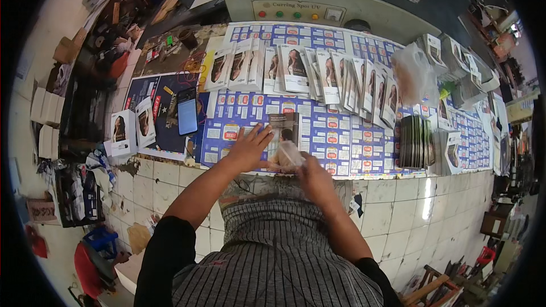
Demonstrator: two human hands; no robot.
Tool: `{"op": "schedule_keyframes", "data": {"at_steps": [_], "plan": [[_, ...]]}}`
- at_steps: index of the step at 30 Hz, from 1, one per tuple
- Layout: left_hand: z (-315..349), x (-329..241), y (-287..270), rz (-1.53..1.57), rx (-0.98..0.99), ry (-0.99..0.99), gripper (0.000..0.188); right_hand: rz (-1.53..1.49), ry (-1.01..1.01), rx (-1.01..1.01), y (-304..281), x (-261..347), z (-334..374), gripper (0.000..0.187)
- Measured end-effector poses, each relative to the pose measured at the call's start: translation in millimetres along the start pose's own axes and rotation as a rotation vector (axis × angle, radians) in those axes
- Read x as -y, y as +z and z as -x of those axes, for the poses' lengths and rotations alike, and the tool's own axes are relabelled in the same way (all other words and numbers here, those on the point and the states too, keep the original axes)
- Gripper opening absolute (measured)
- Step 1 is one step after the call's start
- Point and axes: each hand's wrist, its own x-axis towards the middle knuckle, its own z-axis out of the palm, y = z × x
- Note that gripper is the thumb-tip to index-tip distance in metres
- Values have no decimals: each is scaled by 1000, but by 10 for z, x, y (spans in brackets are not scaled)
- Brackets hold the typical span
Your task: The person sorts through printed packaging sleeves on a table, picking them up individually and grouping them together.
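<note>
A dark printed booklet (282, 122) with a photo of a person on its cover lies at the table's front edge, before my body. My left hand (250, 146) lies flat on the booklet's left side, its fingers spread. My right hand (315, 179) is closed on a translucent whitish plastic piece (290, 154), held over the lower part of the booklet. What exactly the plastic piece is, I cannot make out. Behind the booklet runs a long row of white cartons (296, 68) with photos on their fronts, some leaning on each other.
Blue printed sheets (364, 136) cover the table. A phone (187, 112) and two white boxes (120, 133) sit to the left. To the right are a row of dark booklets (415, 142), a clear plastic bag (414, 74) and stacked bundles (455, 59). A grey machine (296, 0) stands behind.
</note>
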Motion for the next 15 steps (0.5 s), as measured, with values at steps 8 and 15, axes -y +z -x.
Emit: {"op": "schedule_keyframes", "data": {"at_steps": [8, 15], "plan": [[54, -55, -124, -61, 57, -29, 99, 682, -210, -49, 41, -185, 8, 66], [34, -124, -208, -17, 96, -53, 100, 756, -151, -308, -303, -409, -944, 62]]}}
